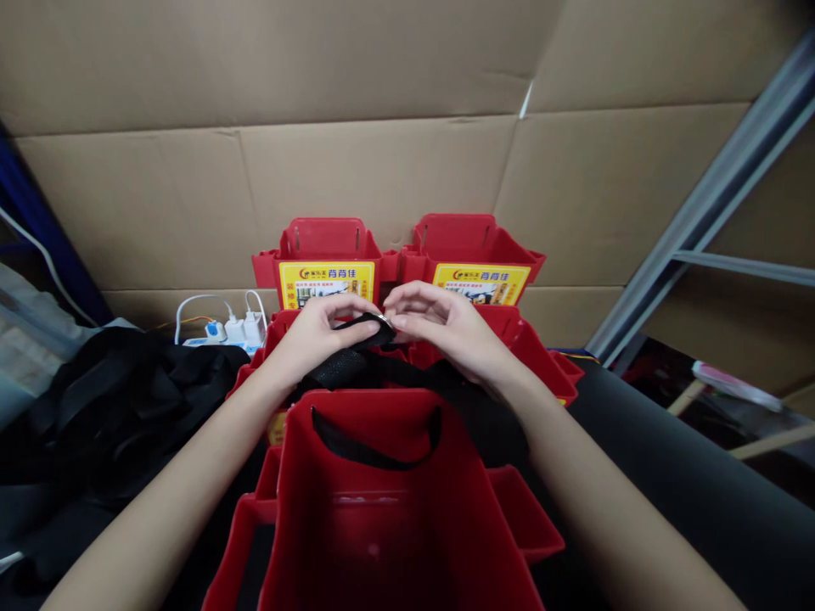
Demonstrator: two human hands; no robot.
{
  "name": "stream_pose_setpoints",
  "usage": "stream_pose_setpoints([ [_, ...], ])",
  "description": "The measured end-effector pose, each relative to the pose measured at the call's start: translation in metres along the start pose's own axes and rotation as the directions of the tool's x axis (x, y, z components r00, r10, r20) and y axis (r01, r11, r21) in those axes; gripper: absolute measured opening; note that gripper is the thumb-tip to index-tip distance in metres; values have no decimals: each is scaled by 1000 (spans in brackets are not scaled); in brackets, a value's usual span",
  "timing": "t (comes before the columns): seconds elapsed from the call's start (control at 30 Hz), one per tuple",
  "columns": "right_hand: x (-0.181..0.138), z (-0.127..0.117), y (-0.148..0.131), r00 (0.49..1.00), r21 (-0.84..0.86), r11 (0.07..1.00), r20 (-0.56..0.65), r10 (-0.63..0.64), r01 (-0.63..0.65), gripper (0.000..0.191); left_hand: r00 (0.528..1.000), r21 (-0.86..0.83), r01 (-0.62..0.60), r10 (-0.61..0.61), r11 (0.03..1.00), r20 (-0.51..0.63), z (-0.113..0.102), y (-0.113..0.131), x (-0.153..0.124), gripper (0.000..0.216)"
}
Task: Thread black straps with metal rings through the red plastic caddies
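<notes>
My left hand [318,333] and my right hand [439,327] meet above the red bins, both pinching a black webbing strap [350,365] at a small metal ring [385,321]. The strap runs down from my fingers and loops inside the near red bin [382,509], which stands open just below my wrists. The fingertips of the two hands almost touch around the ring.
Two more red bins with yellow labels [327,283] [480,283] stand at the back against cardboard sheets. A white power strip with plugs [229,331] lies at the left, beside a heap of black fabric [108,407]. A grey metal rack post [700,212] rises at the right.
</notes>
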State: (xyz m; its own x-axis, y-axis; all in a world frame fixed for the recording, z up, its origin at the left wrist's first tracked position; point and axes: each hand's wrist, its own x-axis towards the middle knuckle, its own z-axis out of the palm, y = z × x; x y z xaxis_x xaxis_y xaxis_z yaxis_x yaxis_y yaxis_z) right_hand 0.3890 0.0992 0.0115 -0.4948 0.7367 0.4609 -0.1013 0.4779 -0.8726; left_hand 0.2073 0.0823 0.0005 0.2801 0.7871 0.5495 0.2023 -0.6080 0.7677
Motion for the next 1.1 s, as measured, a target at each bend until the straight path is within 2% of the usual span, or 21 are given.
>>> stream_pose_setpoints([
  [0.1, -1, 1, -1, 999, -45, 998, 11, -44, 44, 17, 999, 27, -30, 31, 999, -23, -1, 2, -1, 16],
  [0.2, -1, -2, -1, 999, -25, 999, 25, -34, 34, 17, 999, 42, -46, 47, 998, -14, -1, 4, -1, 15],
  [0.47, 0, -12, 3, 971, 65, 988, 205, 127, -143, 19, 991, 130, -74, 58, 989, 121, -3, 8, -3, 14],
  [0.67, 0, -12, 2, 947, 196, 959, 288, 145, -206, 17, 985, 130, -95, 74, 987, 157, -3, 6, -3, 13],
  [0.77, 0, -8, 2, 957, 249, 951, 268, 114, -183, 13, 982, 58, -90, 79, 994, 170, -1, 7, -4, 9],
  [0.83, -1, -4, 1, 978, 178, 981, 205, 44, -82, 11, 983, 19, -81, 77, 997, 168, -1, 6, -4, 8],
  [0.97, -1, 4, 0, 990, -125, 983, 65, -128, 136, 3, 989, 5, -70, 69, 998, 131, -1, 3, -2, 11],
  [1.1, 0, 7, 1, 991, -242, 961, 1, -134, 131, 10, 994, 1, -100, 99, 995, 54, 0, 0, -2, 21],
])
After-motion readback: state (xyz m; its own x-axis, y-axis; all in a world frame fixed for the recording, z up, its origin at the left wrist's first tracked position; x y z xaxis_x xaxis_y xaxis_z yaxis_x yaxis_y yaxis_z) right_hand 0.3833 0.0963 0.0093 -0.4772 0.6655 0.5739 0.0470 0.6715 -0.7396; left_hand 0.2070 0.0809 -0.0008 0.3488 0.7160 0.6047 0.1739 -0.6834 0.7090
